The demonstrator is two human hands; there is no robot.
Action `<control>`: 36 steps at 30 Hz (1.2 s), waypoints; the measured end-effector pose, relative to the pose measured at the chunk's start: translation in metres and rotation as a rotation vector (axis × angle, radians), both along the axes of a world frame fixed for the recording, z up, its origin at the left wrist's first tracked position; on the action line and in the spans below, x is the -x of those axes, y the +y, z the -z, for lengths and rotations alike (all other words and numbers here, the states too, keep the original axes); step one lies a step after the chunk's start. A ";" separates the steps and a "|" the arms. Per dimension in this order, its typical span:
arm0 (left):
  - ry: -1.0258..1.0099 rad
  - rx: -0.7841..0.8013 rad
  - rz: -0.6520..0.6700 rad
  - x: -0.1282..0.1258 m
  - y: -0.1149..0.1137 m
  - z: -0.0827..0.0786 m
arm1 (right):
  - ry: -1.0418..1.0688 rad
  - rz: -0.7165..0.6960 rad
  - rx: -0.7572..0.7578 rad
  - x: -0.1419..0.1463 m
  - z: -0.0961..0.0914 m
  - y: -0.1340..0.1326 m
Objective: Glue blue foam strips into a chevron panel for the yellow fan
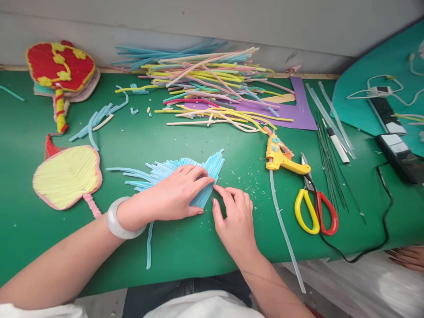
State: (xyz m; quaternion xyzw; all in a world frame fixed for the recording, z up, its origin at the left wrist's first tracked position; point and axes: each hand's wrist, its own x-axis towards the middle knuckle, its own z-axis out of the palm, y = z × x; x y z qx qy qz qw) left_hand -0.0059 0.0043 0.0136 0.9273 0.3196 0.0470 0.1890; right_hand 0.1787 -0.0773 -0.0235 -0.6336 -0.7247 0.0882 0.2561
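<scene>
A fan-shaped piece made of light blue pipe cleaners (212, 170) lies on the green table, its loose ends sticking out to the left. Across it rests my left hand (183, 190), palm down with thumb and fingers apart, covering much of its middle. My right hand (233, 216) is just right of the piece. Its index fingertip is at the right edge, close to my left fingers, and the thumb is spread away. One single blue pipe cleaner (149, 247) shows below my left wrist. Neither hand grips anything that I can see.
A yellow glue gun (274, 154) and red-and-yellow-handled scissors (308, 207) lie to the right, with a black cord. Behind is a pile of coloured pipe cleaners (205, 79). Finished fans in red (74, 73) and pale yellow (68, 176) lie left. Another person's hand (409, 256) shows far right.
</scene>
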 end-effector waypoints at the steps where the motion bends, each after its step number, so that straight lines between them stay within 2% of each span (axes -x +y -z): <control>1: -0.001 0.004 -0.002 0.000 0.000 0.000 | 0.009 0.001 0.002 0.000 0.000 0.000; 10: -0.036 0.050 0.016 0.003 0.004 0.002 | 0.059 0.007 -0.005 -0.001 0.001 -0.001; 19: -0.023 0.054 0.018 0.003 0.007 0.002 | 0.271 0.043 -0.124 -0.002 -0.004 0.000; 24: -0.022 0.036 0.007 0.001 0.007 0.000 | 0.344 0.097 -0.118 -0.001 -0.006 0.000; 28: -0.112 0.020 -0.035 0.000 0.010 0.008 | 0.371 0.107 -0.135 -0.002 -0.007 -0.002; 32: -0.336 -0.171 -0.113 0.000 0.012 0.014 | 0.369 0.099 -0.171 -0.003 -0.009 -0.003; 34: -0.449 -0.320 -0.161 0.001 0.010 0.008 | 0.340 0.103 -0.190 -0.003 -0.009 -0.004; 36: -0.534 -0.449 -0.243 0.003 0.005 -0.008 | 0.310 0.113 -0.217 -0.003 -0.009 -0.004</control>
